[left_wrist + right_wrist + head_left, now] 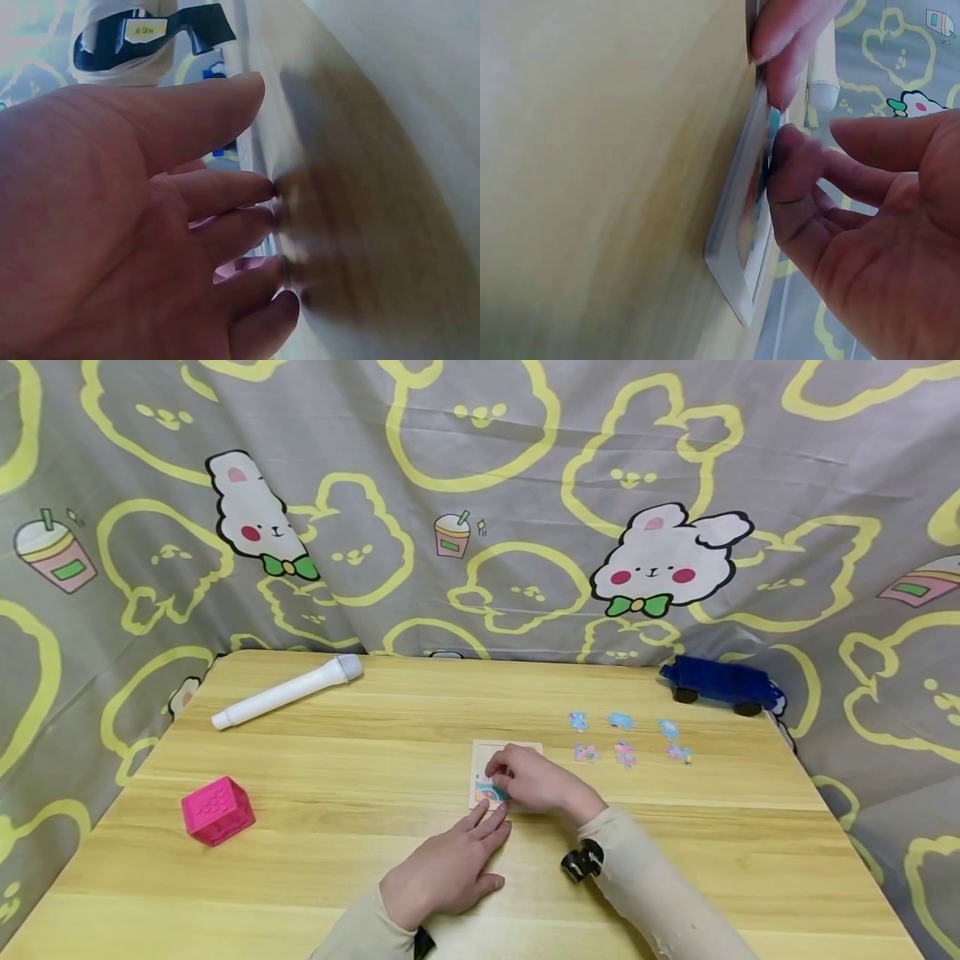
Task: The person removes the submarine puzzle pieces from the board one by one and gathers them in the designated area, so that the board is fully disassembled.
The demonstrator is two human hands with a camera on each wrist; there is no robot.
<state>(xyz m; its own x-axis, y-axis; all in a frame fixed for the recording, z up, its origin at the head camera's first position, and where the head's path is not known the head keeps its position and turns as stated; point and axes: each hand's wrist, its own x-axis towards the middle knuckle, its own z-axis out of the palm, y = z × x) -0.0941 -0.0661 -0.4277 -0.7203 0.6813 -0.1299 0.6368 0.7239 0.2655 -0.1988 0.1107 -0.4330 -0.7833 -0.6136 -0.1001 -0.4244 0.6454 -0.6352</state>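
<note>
A small puzzle board [473, 777] with a pale raised frame lies near the middle of the table. Teal and orange puzzle pieces [490, 792] show in its near part, some covered by my fingers. My right hand [543, 781] is over the board. In the right wrist view its bent fingertips press on the coloured inside of the board [727, 247], and the thumb stays apart from them. At the board's near edge, my left hand [447, 867] rests its extended fingertips. The left wrist view shows that palm [82, 202], with nothing in it.
Several loose puzzle pieces [622, 720] lie in two rows right of the board. A blue toy vehicle [720, 683] stands at the back right corner. On the left are a white tube [285, 693] and a pink block [217, 810]. A patterned curtain [495, 610] hangs behind the table.
</note>
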